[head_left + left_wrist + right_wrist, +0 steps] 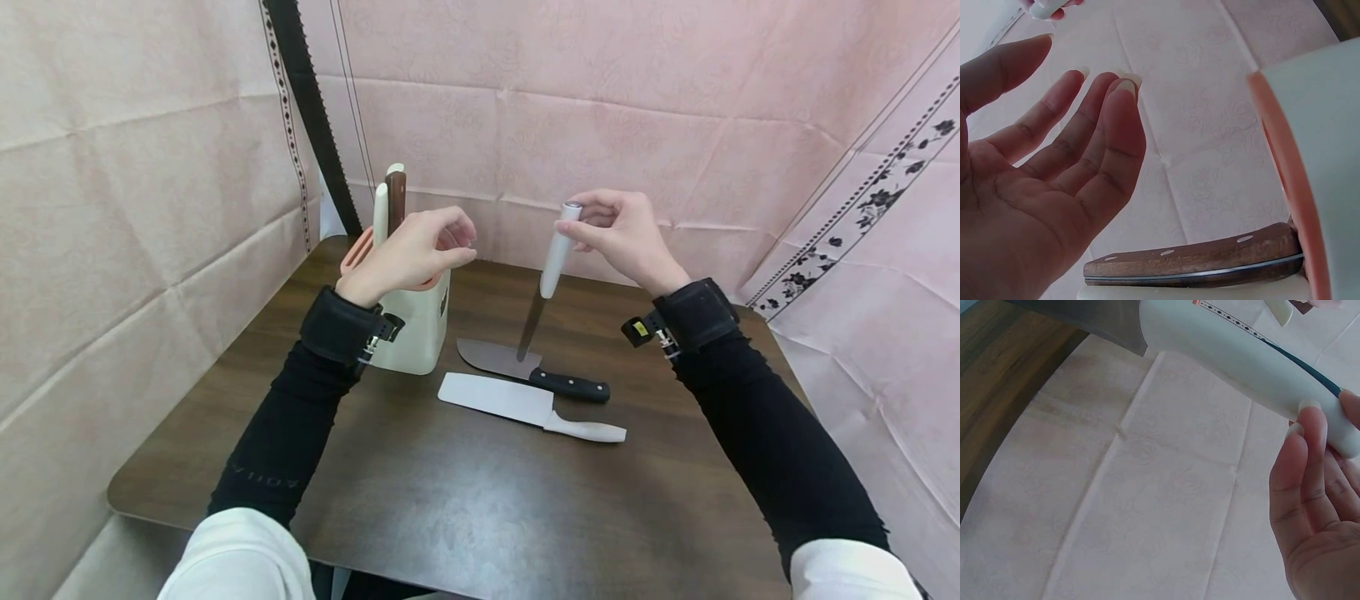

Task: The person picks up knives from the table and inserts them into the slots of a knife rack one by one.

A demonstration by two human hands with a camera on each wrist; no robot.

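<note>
My right hand (pixel 621 235) pinches the end of the white handle of a kitchen knife (pixel 556 260). Its blade points down, the tip overlapping a black-handled knife (pixel 573 386) that lies on the table. In the right wrist view the thumb and fingertips (pixel 1311 425) sit near the handle's butt. My left hand (pixel 412 250), holding nothing, is in front of a cream knife block (pixel 415 337) with an orange rim; its fingers are loosely bent. A brown wooden knife handle (pixel 1191 259) and a white one stick out of the block.
A white cleaver (pixel 495 398) lies in front of the black-handled knife, both with handles to the right. The brown wooden table (pixel 420 500) has rounded corners. Pink patterned cloth (pixel 600 108) hangs behind it and at both sides.
</note>
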